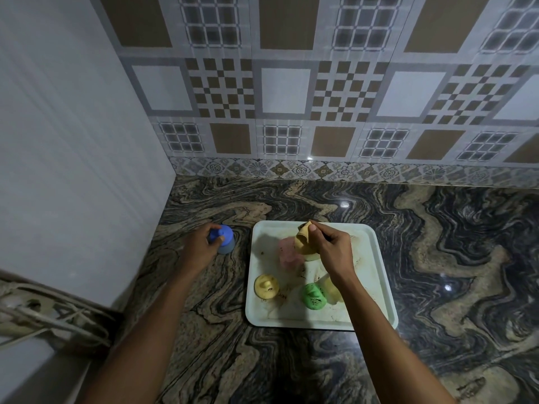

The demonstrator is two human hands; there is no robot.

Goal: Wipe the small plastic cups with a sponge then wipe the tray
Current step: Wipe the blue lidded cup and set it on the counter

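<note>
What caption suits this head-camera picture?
Left hand grips a blue cup beside the tray; right hand holds a tan sponge above it.

Blue cup [225, 239], green cup [313, 295], seemingly pink cup [287, 252], white tray [376, 275].

Legible markings: none recorded.
No text, label, brand or number could be read on any surface. Dark marks on the tray [369, 275], near its front-left corner, are too blurred to be read as writing.

We count one white rectangular plastic tray [370, 275]. Five small plastic cups on or above it: pink cup [287, 253], tan cup [303, 243], yellow cup [266, 286], green cup [313, 295], half-hidden pale cup [331, 288]. One blue cup [226, 239] left of it.
</note>
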